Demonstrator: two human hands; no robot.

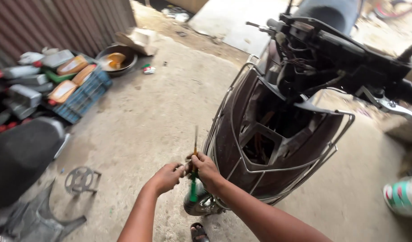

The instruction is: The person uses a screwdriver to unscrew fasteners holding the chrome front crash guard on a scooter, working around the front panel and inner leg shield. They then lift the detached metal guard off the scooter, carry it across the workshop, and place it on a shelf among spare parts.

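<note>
At the lower middle of the frame both hands meet on a green-handled screwdriver (194, 179), its thin shaft pointing up and its handle down, just beside the front of a dark brown scooter (233, 134). The right hand (206, 169) is clenched around the tool near the top of the handle; the left hand (169, 175) closes its fingers on the same spot from the other side. The scooter's front panel is already off, leaving an open cavity (264, 143) with wiring showing, and the handlebar cover (322, 49) is stripped too; a steel guard rail (242, 157) remains around the body. A blue crate of oil bottles (76, 92) sits at upper left, a sprocket-like part (80, 180) on the concrete floor (156, 107) at lower left.
</note>
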